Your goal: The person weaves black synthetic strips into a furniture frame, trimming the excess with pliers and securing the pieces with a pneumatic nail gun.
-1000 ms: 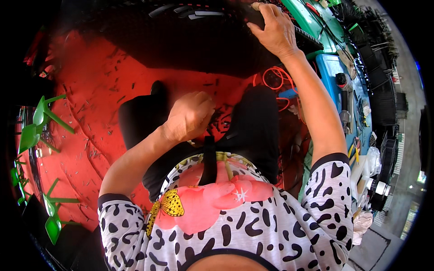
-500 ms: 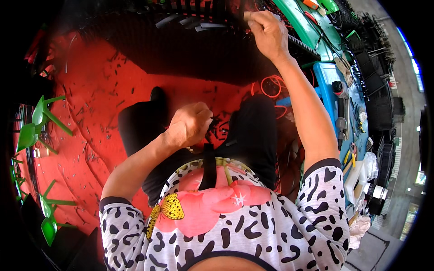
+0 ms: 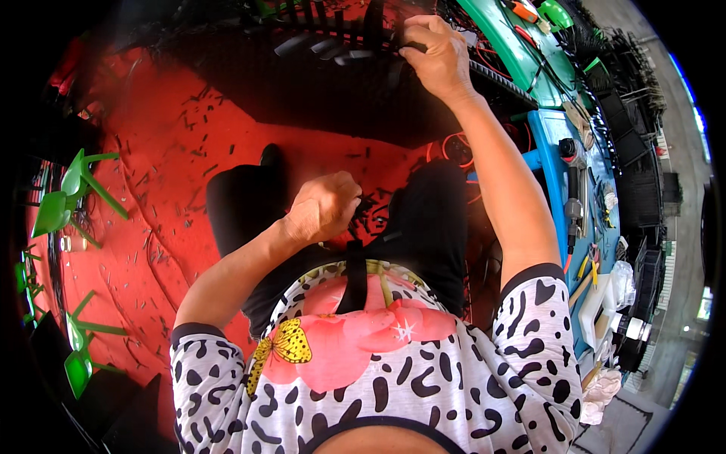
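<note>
My left hand [image 3: 325, 206] is closed in a fist above my lap. Whatever its fingers wrap is hidden. Just below it, a black strap-like strip [image 3: 354, 281] lies against my shirt. My right hand [image 3: 439, 54] is stretched far forward, with thumb and fingers bent together at the right side of a dark ribbed object [image 3: 227, 64]. Something dark shows between those fingers, too unclear to name. A row of black upright strips [image 3: 338, 21] and several short grey strips [image 3: 325, 47] stick out of the dark object, left of my right hand.
Black scraps [image 3: 204, 140] litter the red floor covering [image 3: 181, 234]. Green stools [image 3: 74, 181] stand at the left. On the right, a blue table [image 3: 552, 140] holds a power tool [image 3: 575, 189], pliers and a white tray [image 3: 596, 310]. Beyond are black stacked parts [image 3: 635, 151] and a green surface [image 3: 522, 45].
My right hand has shifted slightly left, and a dark thing now shows between its bent fingers. The short grey strips sit a little differently. My left hand stays closed in nearly the same place.
</note>
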Motion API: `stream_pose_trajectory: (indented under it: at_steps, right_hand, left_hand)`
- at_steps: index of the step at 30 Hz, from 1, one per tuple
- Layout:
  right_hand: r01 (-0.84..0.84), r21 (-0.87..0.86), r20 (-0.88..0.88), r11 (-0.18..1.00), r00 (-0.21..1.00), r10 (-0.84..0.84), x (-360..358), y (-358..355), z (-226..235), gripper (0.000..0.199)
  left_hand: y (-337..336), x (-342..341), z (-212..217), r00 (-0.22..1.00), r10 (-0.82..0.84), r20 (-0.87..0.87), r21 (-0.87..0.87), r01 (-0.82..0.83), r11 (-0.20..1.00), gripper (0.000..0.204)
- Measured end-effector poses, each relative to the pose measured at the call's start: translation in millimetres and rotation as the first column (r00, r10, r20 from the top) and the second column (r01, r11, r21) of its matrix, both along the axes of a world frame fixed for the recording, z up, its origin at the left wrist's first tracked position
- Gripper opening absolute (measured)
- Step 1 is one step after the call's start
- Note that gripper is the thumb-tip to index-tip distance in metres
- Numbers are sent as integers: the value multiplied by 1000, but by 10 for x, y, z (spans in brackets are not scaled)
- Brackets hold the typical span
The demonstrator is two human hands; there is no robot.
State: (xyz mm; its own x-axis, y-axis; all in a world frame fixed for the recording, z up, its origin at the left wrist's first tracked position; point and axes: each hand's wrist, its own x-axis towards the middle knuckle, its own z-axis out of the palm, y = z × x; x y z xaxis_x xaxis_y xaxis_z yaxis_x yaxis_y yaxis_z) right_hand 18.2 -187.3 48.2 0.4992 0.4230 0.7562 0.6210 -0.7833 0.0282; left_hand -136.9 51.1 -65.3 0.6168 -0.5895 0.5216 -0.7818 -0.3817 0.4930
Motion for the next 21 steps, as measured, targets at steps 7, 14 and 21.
stream_pose_trajectory:
  at_steps: [7,14,21]
  right_hand:
    - [-20,54,-320,998,947,36,136,-26,-27,31]
    - [-168,507,-579,846,660,478,386,-358,-132,22]
    - [-316,325,-542,892,710,449,262,-193,-66,28]
  left_hand:
    - [52,-34,-125,998,31,-49,48,-28,998,10]
    - [68,-65,-167,998,28,-51,43,-26,999,11]
    - [116,-62,-266,993,66,-96,85,-58,995,12]
